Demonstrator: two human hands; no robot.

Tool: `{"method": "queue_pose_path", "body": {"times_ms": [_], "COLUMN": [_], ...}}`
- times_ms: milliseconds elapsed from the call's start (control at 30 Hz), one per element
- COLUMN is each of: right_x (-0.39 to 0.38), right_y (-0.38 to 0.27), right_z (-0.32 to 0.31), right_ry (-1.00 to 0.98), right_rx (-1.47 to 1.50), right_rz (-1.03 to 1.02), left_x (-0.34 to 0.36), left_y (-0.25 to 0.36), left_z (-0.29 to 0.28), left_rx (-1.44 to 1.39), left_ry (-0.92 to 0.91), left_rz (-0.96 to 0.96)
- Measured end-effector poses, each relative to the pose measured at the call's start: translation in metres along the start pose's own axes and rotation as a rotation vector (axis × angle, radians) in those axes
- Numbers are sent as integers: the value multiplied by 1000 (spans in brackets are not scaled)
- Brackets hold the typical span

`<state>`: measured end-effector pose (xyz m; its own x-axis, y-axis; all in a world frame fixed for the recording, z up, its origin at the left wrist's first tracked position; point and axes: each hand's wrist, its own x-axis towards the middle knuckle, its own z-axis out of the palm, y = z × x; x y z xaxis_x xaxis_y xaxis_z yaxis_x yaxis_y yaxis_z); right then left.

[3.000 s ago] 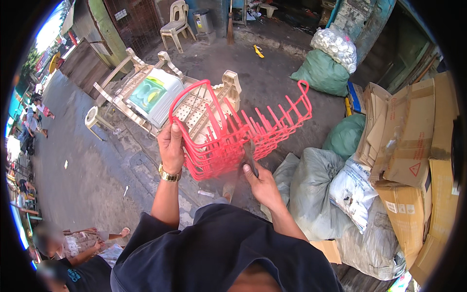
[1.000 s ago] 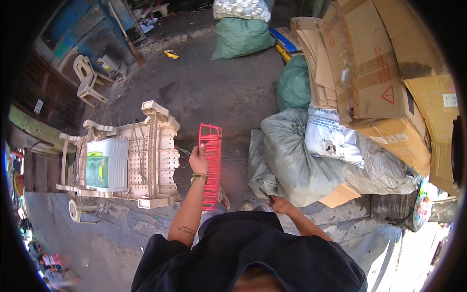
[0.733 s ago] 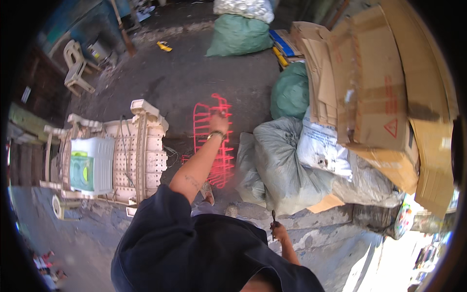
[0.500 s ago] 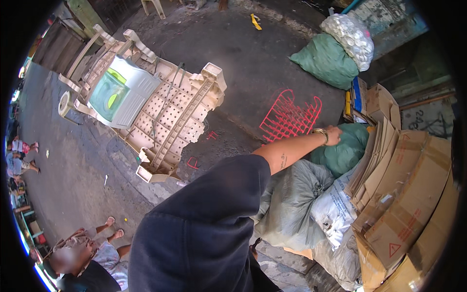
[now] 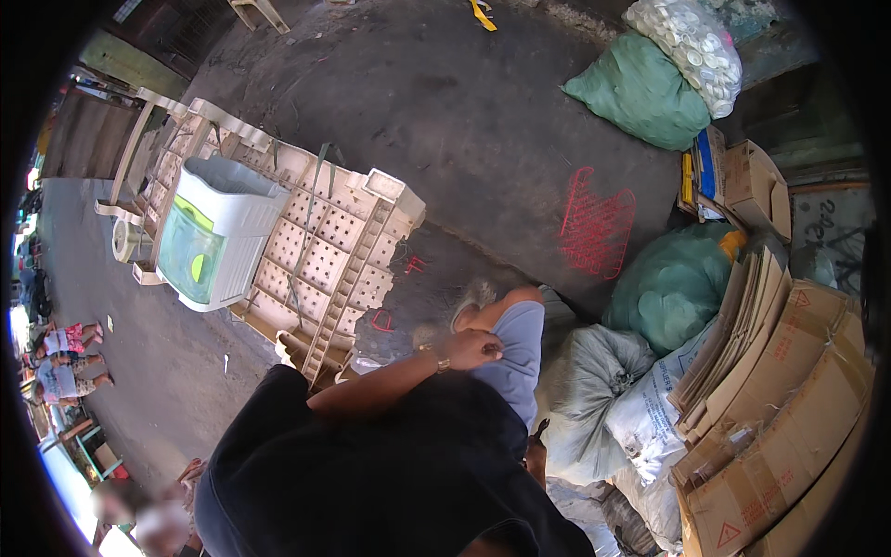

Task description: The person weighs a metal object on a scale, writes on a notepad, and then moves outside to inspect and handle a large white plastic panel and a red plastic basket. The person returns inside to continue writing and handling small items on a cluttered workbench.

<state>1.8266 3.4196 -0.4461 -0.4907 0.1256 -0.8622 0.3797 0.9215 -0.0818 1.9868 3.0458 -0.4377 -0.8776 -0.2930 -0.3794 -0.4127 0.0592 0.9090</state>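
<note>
My left hand (image 5: 475,349), with a watch (image 5: 440,358) on its wrist, hovers over my bent leg in grey-blue shorts (image 5: 515,343). Its fingers are curled; whatever they may hold does not show. Low beside my body, my right hand (image 5: 536,452) is mostly hidden and dark, close to a grey sack (image 5: 589,399). Beyond that sack lies a green translucent bag (image 5: 664,283). A white printed sack (image 5: 659,395) leans against stacked flattened cardboard (image 5: 770,390). Farther ahead, a red openwork rack (image 5: 599,223) lies on the dark ground.
On the left, a large beige perforated plastic frame (image 5: 316,232) carries a white washing machine (image 5: 227,227) with a green see-through lid. A green sack (image 5: 645,93) and a clear bag of white pieces (image 5: 691,46) stand far right. Several people are at the left edge.
My left arm has drawn back from the green bag to over my leg, its fingers now curled. My body has turned, and my leg and foot have come into view.
</note>
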Motion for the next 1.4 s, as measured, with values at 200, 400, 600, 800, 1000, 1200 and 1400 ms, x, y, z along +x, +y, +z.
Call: {"method": "queue_pose_path", "body": {"times_ms": [200, 400, 600, 800, 1000, 1200, 1400], "right_x": [92, 118, 132, 77, 93, 46, 56], "right_y": [-132, -363, -645, -924, -1050, -1141, -1270], "right_z": [-2, -61, -193, -205, -167, -151, -133], "right_ry": [-179, -162, -65, 30, -113, -240, -145], "right_rx": [-285, -62, 49, 155, -391, -704, -727], "right_rz": [-18, -25, -252, -324, -370, -56, 24], "left_x": [64, 137, 128, 121, 192, 299, 334], "left_y": [68, 58, 43, 23, 2, 44, 94], "left_z": [-170, -290, -343, -359, -361, -411, -492], "left_rx": [-141, 252, 62, -801, -1052, -923, -1324], "left_ry": [300, 531, 567, 768, 691, 710, 868], "left_rz": [-37, -341, -585, -1122, -1385, -1048, -1247]}}
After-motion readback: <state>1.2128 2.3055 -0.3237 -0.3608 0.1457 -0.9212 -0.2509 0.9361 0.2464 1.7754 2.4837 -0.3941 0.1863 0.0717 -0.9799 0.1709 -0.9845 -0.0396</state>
